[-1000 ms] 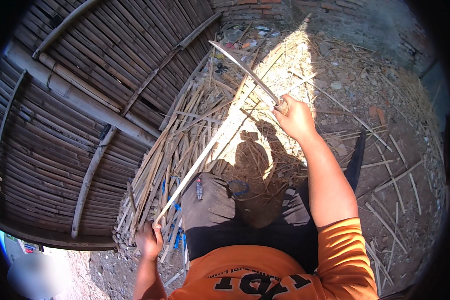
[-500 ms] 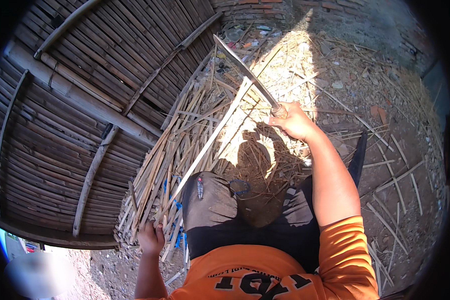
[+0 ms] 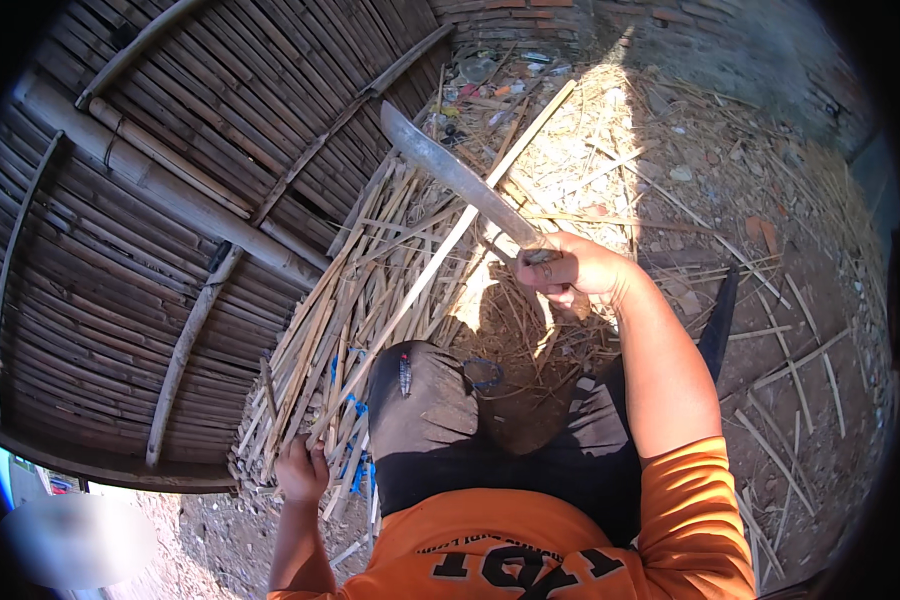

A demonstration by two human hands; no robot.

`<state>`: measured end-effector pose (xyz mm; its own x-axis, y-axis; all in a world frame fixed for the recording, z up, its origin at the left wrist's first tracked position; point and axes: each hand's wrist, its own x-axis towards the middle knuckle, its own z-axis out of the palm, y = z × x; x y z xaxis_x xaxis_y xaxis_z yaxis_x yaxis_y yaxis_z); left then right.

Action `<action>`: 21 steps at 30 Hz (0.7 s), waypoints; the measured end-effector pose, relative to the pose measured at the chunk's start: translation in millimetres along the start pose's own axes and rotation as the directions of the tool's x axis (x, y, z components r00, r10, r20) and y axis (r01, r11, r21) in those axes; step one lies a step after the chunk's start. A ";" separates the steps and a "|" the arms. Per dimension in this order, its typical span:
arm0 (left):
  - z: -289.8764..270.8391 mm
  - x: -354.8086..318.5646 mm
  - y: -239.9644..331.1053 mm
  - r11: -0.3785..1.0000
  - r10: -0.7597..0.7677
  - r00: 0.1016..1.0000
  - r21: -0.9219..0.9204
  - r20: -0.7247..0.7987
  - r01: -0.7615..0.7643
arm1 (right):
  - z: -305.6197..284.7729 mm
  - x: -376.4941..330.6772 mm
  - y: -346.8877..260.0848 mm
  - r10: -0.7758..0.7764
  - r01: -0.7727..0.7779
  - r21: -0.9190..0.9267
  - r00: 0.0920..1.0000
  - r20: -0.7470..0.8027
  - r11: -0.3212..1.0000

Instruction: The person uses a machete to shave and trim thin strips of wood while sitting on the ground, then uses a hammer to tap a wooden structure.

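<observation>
My right hand (image 3: 578, 268) is closed around the handle of a machete (image 3: 455, 176), whose broad blade points up and to the left. The blade crosses over a long pale bamboo strip (image 3: 438, 258) beyond my knees; whether they touch I cannot tell. My left hand (image 3: 302, 472), low on the left, grips the near end of that strip. The strip slants away to the upper right, its far end in the sunlit patch. Beneath it lies a pile of similar bamboo strips (image 3: 315, 335), with blue ties (image 3: 356, 406) among them.
A slatted bamboo wall (image 3: 195, 180) rises on the left, and a brick wall (image 3: 730, 55) closes off the far side. Loose strips (image 3: 790, 365) and shavings litter the ground at right. A blue ring of cord (image 3: 483, 374) shows between my knees.
My right hand has turned the machete, so its blade now shows broad side and its tip lies farther left and lower. My left hand keeps its hold on the strip.
</observation>
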<state>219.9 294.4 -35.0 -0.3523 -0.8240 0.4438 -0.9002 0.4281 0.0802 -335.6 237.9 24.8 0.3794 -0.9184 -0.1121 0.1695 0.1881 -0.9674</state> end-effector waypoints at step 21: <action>1.2 22.8 31.5 0.926 -0.180 0.945 -0.278 0.274 0.257 | 2.1 11.3 6.3 -0.157 -0.136 -0.488 0.844 -0.513 0.862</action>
<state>183.2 288.7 -23.5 -0.2411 -0.9572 0.1603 -0.8524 0.2878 0.4365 -328.3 229.4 18.0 -0.1728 -0.9832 -0.0590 -0.3489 0.1172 -0.9298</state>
